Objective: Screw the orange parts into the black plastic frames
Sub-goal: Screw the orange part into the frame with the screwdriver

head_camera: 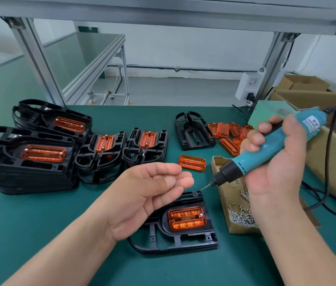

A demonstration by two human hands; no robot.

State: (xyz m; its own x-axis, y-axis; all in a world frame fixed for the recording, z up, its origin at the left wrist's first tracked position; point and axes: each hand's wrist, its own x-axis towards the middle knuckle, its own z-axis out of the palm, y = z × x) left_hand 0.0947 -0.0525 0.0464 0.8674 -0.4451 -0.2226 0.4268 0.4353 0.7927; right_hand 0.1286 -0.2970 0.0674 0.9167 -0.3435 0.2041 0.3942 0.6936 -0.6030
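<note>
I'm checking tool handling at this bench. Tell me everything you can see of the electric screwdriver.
The electric screwdriver has a teal plastic body with a white label near the rear, a black nose and a thin metal bit. A black cable leaves its rear. The right hand grips its body, holding it tilted, bit pointing down-left, nose over the cardboard screw box.

R hand (274, 162) grips screwdriver (266, 149), L hand (148, 188) open
</note>
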